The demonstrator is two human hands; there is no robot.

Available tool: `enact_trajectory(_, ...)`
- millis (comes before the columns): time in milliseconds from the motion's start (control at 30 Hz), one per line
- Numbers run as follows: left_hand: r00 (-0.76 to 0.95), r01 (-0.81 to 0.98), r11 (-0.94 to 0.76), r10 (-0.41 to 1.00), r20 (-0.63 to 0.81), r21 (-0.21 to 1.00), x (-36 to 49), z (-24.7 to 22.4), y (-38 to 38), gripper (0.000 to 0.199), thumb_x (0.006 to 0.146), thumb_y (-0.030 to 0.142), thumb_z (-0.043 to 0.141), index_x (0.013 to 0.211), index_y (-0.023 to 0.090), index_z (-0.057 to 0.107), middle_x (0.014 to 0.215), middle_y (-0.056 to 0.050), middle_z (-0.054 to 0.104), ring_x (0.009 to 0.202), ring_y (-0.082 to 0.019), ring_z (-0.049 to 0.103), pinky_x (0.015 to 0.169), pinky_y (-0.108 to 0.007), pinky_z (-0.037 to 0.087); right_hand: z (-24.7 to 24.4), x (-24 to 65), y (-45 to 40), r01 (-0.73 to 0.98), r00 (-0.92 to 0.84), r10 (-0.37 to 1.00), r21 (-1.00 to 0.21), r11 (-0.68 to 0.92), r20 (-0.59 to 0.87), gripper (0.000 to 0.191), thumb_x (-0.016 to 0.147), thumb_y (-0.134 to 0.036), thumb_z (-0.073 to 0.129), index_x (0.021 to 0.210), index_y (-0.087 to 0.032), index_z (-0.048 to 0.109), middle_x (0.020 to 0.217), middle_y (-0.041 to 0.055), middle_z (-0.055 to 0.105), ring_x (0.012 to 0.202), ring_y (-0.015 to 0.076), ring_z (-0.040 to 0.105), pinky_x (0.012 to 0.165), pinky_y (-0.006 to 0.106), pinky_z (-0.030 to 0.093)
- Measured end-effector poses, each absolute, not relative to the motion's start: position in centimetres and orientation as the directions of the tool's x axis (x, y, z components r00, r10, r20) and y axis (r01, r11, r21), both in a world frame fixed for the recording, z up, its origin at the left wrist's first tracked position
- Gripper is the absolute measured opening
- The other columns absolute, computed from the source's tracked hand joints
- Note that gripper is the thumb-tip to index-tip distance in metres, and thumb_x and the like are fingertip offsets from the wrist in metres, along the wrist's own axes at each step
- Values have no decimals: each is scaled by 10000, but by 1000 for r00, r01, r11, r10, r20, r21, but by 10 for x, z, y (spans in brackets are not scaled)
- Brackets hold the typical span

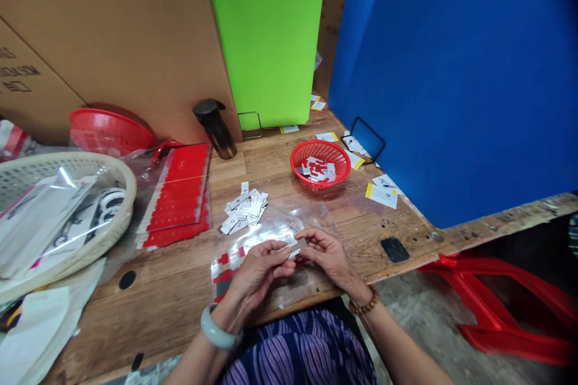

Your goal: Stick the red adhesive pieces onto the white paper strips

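Note:
Both hands meet near the table's front edge, pinching a small grey-and-white card [298,247] between them. My left hand [262,267] grips its left end, and my right hand [327,255] has its thumb and fingers closed at the right end. Under the hands lies a clear plastic sheet [266,237], with red and grey pieces [222,277] showing beside my left wrist. Just beyond sits a loose pile of small white cards [246,210]. Farther back, a red basket [320,183] holds similar white cards and red pieces.
On the left stand a large white basket [129,192] with plastic-wrapped items and red perforated sheets [178,192]. A dark bottle [215,129] leans near cardboard. Green [271,36] and blue [451,84] panels rise behind. A red stool [506,307] is at the right.

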State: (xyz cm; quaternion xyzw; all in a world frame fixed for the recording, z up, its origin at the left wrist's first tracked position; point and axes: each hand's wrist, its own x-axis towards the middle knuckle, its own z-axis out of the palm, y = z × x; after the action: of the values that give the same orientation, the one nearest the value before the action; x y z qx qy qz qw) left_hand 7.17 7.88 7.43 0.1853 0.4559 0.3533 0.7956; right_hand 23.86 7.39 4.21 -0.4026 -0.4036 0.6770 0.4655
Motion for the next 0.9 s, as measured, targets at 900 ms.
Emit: enact_trajectory(900,10,-361,532,824,-567,766,83,30,91,284,696,46,703,901,138,531,730,-55,693,683,-169,710,637,-204,562,31,249,79,699,-94,992,-703,128,86,114,838,-117,467,816,-194,549,817,37,554,767,184,539,711,305,426)
